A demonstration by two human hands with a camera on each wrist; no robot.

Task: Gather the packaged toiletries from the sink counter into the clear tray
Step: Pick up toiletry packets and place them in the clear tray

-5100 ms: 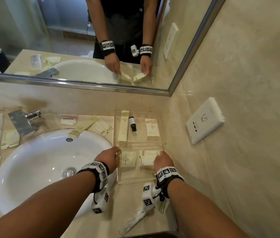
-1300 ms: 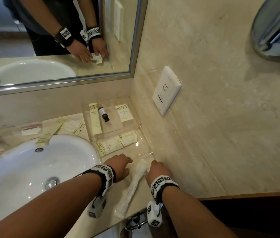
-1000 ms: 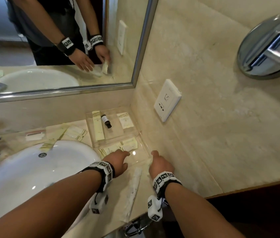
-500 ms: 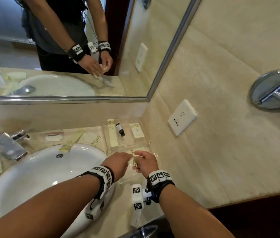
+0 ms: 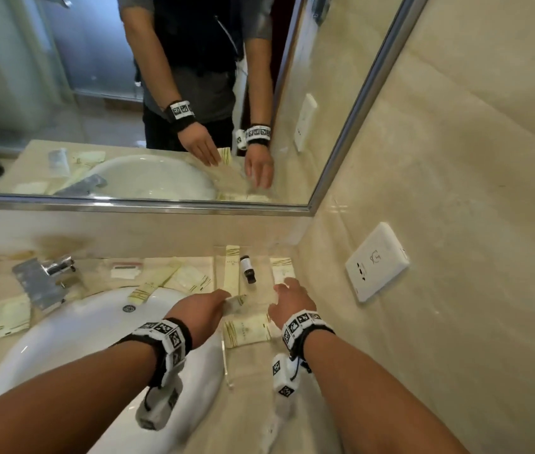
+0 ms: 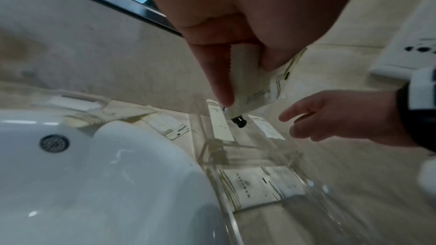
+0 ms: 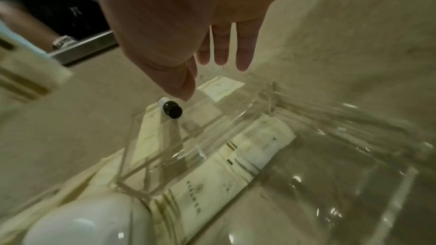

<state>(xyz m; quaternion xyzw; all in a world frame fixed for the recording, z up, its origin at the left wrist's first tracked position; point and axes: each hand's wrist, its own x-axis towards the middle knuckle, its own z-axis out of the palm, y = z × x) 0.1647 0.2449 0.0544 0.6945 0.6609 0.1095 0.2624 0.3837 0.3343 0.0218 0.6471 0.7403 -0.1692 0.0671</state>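
Note:
My left hand [image 5: 223, 299] pinches a cream packet [image 5: 237, 301] by one end over the middle of the clear tray [image 5: 225, 362]. The left wrist view shows thumb and finger closed on that packet [image 6: 261, 88]. My right hand [image 5: 287, 290] hovers open beside it over the tray's right side, fingers straight and holding nothing. The tray's far section holds a long packet [image 5: 231, 270], a small dark-capped bottle [image 5: 248, 273] and a square packet [image 5: 281, 270]. Its near section holds flat packets [image 5: 246, 332], also in the right wrist view as flat packets [image 7: 224, 170].
A white basin [image 5: 95, 339] lies left of the tray, with a chrome tap [image 5: 43, 276] behind it. Several loose packets [image 5: 174, 280] lie on the counter behind and left of the basin. A wall socket [image 5: 377, 260] sits on the right wall, and a mirror above.
Both hands left the long white wrapper at the counter's front and rose to the tray. They held a packet together; now the right hand has let go and opened, the left keeps it.

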